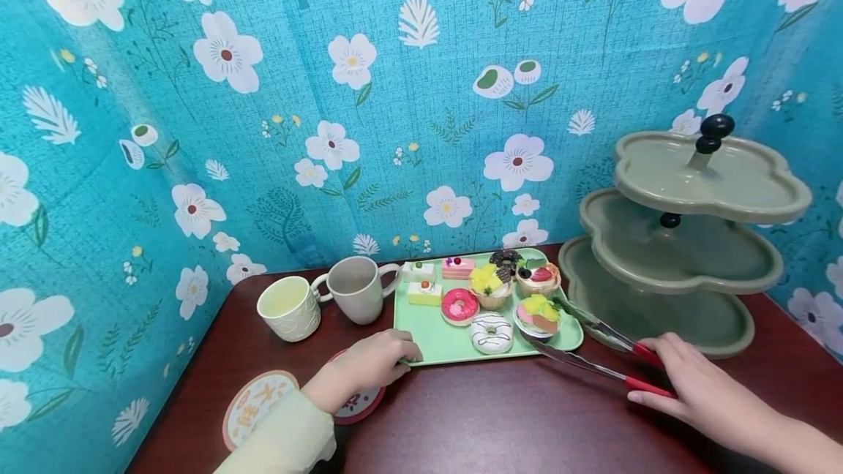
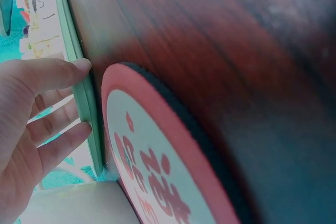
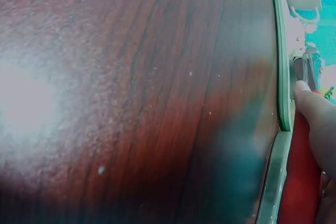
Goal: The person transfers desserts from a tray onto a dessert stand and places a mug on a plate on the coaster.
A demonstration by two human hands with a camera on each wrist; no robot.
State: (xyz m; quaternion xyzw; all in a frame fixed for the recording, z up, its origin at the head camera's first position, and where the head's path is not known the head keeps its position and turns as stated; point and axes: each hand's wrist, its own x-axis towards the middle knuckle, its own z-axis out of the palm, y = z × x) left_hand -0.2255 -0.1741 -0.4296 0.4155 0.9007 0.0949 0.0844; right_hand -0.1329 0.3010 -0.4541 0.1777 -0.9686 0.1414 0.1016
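Note:
My right hand (image 1: 691, 386) holds a pair of metal tongs (image 1: 593, 366) with red handles. Their spread tips lie on either side of a fruit-topped tart (image 1: 538, 315) at the right end of a light green tray (image 1: 435, 346). My left hand (image 1: 375, 360) grips the tray's front left edge; in the left wrist view its thumb and fingertips (image 2: 84, 129) touch the rim. Next to the tart on the tray are a white striped donut (image 1: 491, 333), a pink donut (image 1: 459, 306), a yellow-topped tart (image 1: 490, 285) and a strawberry tart (image 1: 538, 276).
A green three-tier stand (image 1: 665, 240) rises at the right, close to the tray's end. A grey mug (image 1: 356, 291) and a cream mug (image 1: 288, 309) stand left of the tray. Two round coasters lie in front, one orange-rimmed (image 1: 257, 404), one red-rimmed (image 2: 157, 156) partly under my left arm.

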